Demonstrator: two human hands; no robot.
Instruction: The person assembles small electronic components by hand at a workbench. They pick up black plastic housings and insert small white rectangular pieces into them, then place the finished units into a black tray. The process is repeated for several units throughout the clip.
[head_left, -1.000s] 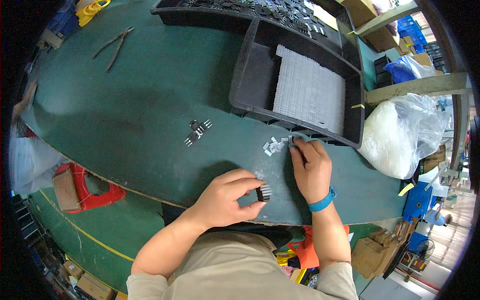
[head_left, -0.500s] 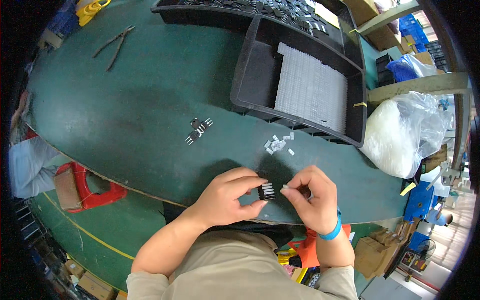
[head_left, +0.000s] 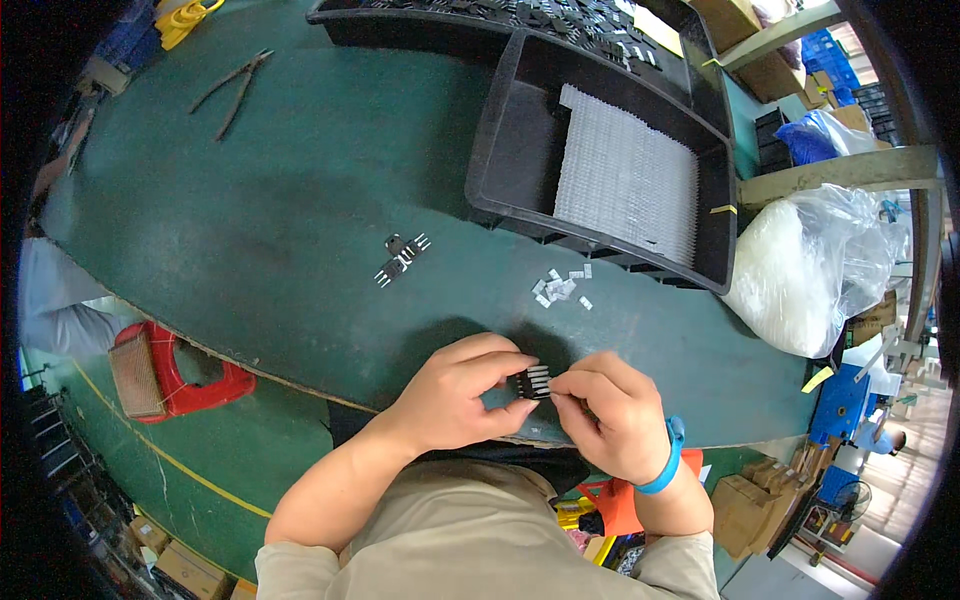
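Note:
My left hand pinches a small black block with a row of pale prongs between thumb and fingers, close to the table's near edge. From the right, my right hand brings its pinched thumb and fingertips up against the pronged side. A small white piece is in that pinch, mostly hidden by the fingertips. Farther off lies a loose pile of small white pieces. To the left of the pile, a few black parts with metal prongs lie together on the green table.
A black tray holds a sheet of translucent ribbed pieces; behind it, another tray holds many black parts. Pliers lie far left. A clear bag of white material stands right. A red stool is beside the table.
My right hand has moved left with the small white piece, closing the gap to the pronged block. My left hand has stayed nearly still, keeping its hold.

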